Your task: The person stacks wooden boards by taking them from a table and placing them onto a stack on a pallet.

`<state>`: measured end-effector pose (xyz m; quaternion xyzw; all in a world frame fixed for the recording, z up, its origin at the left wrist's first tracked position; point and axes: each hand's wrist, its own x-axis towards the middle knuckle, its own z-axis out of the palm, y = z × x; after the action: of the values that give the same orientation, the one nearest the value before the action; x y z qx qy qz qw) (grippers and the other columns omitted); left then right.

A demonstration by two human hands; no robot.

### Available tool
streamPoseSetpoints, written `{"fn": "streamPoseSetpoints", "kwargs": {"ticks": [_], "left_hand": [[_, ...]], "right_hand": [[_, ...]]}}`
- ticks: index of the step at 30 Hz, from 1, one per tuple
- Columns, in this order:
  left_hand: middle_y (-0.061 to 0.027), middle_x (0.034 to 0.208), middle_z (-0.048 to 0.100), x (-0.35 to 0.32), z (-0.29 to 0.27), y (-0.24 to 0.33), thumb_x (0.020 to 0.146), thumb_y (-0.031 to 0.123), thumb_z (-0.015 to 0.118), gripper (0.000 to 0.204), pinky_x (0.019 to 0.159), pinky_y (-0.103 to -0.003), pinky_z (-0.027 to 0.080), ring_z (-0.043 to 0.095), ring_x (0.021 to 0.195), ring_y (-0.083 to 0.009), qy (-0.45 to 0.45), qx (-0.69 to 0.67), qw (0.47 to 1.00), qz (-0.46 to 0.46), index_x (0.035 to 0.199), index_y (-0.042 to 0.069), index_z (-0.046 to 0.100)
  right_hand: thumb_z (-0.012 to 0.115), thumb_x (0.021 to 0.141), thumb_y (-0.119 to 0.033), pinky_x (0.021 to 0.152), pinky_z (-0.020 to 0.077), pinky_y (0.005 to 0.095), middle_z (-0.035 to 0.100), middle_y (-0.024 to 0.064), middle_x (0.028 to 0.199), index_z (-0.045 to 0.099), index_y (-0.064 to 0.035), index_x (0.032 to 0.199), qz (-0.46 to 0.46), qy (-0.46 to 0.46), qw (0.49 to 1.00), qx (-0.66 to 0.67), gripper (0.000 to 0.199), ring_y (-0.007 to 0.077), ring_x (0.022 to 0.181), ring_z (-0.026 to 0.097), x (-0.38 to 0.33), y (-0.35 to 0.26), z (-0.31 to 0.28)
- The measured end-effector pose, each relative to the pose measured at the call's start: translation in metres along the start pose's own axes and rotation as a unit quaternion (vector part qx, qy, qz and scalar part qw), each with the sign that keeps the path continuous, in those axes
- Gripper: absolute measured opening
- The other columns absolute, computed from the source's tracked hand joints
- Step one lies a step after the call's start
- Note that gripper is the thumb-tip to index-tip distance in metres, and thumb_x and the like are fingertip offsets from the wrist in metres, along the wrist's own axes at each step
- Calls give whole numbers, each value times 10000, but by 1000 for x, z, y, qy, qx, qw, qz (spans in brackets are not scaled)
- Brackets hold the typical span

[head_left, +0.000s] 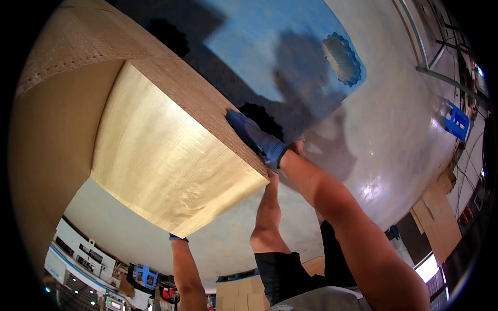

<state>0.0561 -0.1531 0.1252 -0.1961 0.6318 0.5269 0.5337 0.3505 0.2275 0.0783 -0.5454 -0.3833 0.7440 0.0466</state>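
A light wood-grain board (161, 150) with a rough brown edge takes up the left middle of the view, its face tilted toward me. My right hand (258, 139), in a blue knit glove, lies along that edge near the right corner, fingers stretched out and pressed together. At the lower corner my left hand (179, 237) reaches behind the board. Only a strip of its blue glove shows, and the fingers are hidden. A large brown panel (57, 140) stands against the board's left side, and its row of small holes runs along the top.
Beyond the board lies a blue flat surface (311, 26) with scalloped round openings, partly in shadow. A blue stool (457, 122) stands far right, near a metal frame (415, 36) and cardboard sheets (438, 223). Another blue stool (147, 276) and a white machine (78, 264) are lower left.
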Motion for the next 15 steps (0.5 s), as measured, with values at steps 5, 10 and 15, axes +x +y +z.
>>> {"fn": "streamPoseSetpoints", "kwargs": {"ticks": [5,10,15], "left_hand": [[-133,1356,520,7,-2,-4,1024,469,359,594,1008,-424,443,515,1222,-288,-5,-5,1000,8,1403,15,414],[-135,1355,521,11,-11,2,1023,473,358,600,1011,-424,441,515,1223,-288,2,2,1000,26,1401,11,415],[-137,1353,523,16,-16,-5,1023,478,356,606,1014,-423,438,514,1223,-289,6,-6,999,40,1399,7,416]], "right_hand": [[408,995,-484,1099,318,346,511,135,1402,443,-55,1412,71,-23,995,73,599,263,1311,456,4,-19,-10],[460,962,-575,965,424,326,567,120,1320,467,-45,1413,-35,10,999,-15,695,190,1156,541,7,-17,-1],[465,977,-542,996,405,304,531,104,1363,443,-28,1426,46,-15,988,149,683,173,1198,513,-2,-28,10]]}}
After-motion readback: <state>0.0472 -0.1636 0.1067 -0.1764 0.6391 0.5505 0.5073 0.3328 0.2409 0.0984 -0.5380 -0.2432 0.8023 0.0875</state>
